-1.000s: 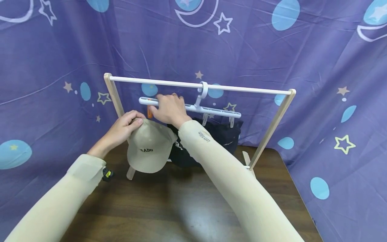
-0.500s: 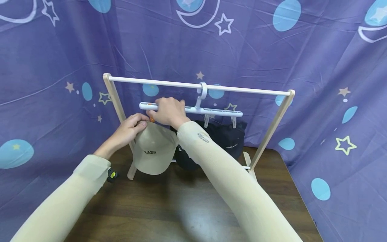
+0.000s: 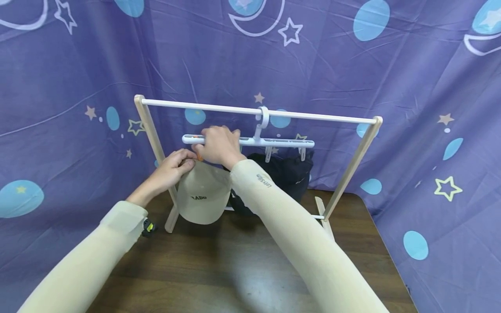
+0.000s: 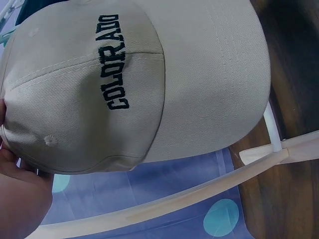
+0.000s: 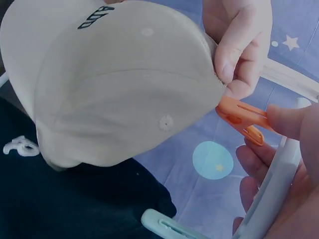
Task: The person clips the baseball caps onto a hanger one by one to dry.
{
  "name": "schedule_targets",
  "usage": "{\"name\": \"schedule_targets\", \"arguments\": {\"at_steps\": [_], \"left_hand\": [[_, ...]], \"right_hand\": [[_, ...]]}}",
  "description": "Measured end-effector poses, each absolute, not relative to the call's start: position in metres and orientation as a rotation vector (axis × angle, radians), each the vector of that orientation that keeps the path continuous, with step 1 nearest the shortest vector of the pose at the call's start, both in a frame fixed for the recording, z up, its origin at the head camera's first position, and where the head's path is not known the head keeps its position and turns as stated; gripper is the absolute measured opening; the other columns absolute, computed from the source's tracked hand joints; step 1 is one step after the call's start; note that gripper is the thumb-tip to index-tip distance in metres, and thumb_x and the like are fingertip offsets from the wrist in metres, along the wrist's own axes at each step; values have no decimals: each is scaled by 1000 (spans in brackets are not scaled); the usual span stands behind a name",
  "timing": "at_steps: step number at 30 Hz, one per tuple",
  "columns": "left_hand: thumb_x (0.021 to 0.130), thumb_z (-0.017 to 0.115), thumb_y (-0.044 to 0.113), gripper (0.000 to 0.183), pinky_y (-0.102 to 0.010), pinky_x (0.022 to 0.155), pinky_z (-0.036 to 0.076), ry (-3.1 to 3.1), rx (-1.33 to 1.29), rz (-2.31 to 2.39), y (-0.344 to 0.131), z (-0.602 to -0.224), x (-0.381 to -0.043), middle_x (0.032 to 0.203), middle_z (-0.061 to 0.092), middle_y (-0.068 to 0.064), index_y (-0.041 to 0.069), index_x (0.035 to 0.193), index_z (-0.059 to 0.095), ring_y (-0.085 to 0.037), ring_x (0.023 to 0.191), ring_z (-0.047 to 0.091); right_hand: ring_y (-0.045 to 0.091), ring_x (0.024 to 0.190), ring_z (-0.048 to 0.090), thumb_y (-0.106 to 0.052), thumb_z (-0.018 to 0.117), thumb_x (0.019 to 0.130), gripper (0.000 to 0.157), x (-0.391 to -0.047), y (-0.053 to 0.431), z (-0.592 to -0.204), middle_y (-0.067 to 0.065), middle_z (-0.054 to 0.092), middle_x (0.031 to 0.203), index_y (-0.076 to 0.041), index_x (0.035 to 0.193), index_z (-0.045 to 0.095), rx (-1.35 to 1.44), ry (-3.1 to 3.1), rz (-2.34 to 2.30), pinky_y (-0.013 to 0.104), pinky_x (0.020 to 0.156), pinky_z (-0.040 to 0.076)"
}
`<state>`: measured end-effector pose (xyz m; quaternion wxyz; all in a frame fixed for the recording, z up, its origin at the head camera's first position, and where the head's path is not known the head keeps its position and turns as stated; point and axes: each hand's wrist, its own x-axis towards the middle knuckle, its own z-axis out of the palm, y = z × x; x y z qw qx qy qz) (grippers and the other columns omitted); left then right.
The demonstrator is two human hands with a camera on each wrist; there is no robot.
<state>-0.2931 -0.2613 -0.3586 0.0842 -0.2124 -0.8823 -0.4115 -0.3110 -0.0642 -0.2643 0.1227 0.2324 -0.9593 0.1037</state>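
- Beige cotton baseball cap [image 3: 203, 195] with black "COLORADO" lettering hangs below the left end of the white plastic clip hanger [image 3: 274, 142], brim pointing down toward the dark wooden table [image 3: 219, 269].
- The left hand [image 3: 172, 167] pinches the back edge of the cap's crown between thumb and curled fingers, holding it up beside the hanger bar; in the right wrist view these fingertips [image 5: 234, 59] sit right at the cap's rim.
- The right hand [image 3: 219, 145] is just above and to the right of the cap, fingers curled over the hanger bar; the right wrist view shows its fingers [image 5: 286, 119] on a small orange plastic clip [image 5: 244, 118].
- The orange clip's tip lies right at the cap's back edge, just beside the left fingertips; whether it already bites the fabric cannot be told.
- The two hands are nearly touching, with the cap's top edge between them.
- The hanger's hook sits on the white rail of a light wooden clothes rack [image 3: 352, 165] standing on the table.
- A black cap [image 3: 289, 174] hangs from the hanger's other clips, just behind and right of the beige cap.
- Purple fabric printed with stars and moons [image 3: 411, 78] fills the background.
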Motion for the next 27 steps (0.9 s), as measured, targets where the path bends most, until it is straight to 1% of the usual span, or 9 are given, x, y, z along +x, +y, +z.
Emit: {"name": "schedule_targets", "arguments": {"at_steps": [2, 5, 10, 14, 18, 22, 27], "left_hand": [[113, 51, 19, 26, -47, 101, 35, -2633, -634, -1222, -261, -360, -293, 129, 61, -15, 3, 129, 65, -31, 125, 47], [112, 52, 18, 26, -45, 99, 36, -2625, -641, -1216, -260, -363, -293, 127, 62, -15, 3, 129, 65, -29, 121, 48], [112, 54, 17, 24, -44, 97, 37, -2614, -638, -1206, -257, -365, -292, 125, 63, -14, 3, 127, 66, -28, 117, 50], [112, 54, 18, 24, -46, 98, 36, -2620, -611, -1191, -254, -365, -292, 126, 63, -14, 4, 128, 66, -29, 118, 49], [113, 53, 21, 26, -46, 98, 36, -2625, -579, -1228, -251, -367, -292, 129, 62, -14, 6, 130, 65, -29, 118, 49], [114, 50, 24, 29, -41, 97, 40, -2624, -565, -1361, -249, -370, -291, 135, 58, -13, 6, 134, 60, -26, 118, 50], [114, 49, 24, 30, -32, 92, 45, -2590, -550, -1522, -248, -374, -292, 136, 56, -12, 7, 138, 55, -20, 115, 53]], "right_hand": [[19, 100, 58, -54, 61, 102, 29, -310, -64, -266, -8, 63, 94, -26, 96, 67, 672, -2792, 314, 53, 94, 41], [19, 100, 56, -54, 62, 102, 30, -310, -63, -268, -8, 63, 89, -26, 91, 66, 658, -2783, 322, 53, 95, 40], [19, 101, 55, -54, 62, 101, 31, -312, -62, -271, -7, 64, 84, -27, 88, 67, 632, -2772, 321, 55, 98, 38], [19, 102, 55, -54, 62, 102, 32, -312, -62, -273, -7, 63, 81, -27, 86, 66, 617, -2769, 317, 57, 99, 37], [19, 101, 54, -51, 62, 102, 32, -311, -61, -273, -6, 64, 80, -26, 83, 66, 617, -2774, 320, 56, 99, 37], [18, 99, 54, -51, 63, 101, 30, -311, -60, -273, -7, 64, 80, -26, 84, 67, 610, -2784, 320, 54, 98, 36], [18, 97, 54, -51, 64, 100, 29, -310, -60, -271, -7, 64, 80, -27, 84, 67, 608, -2782, 332, 53, 97, 36]]}}
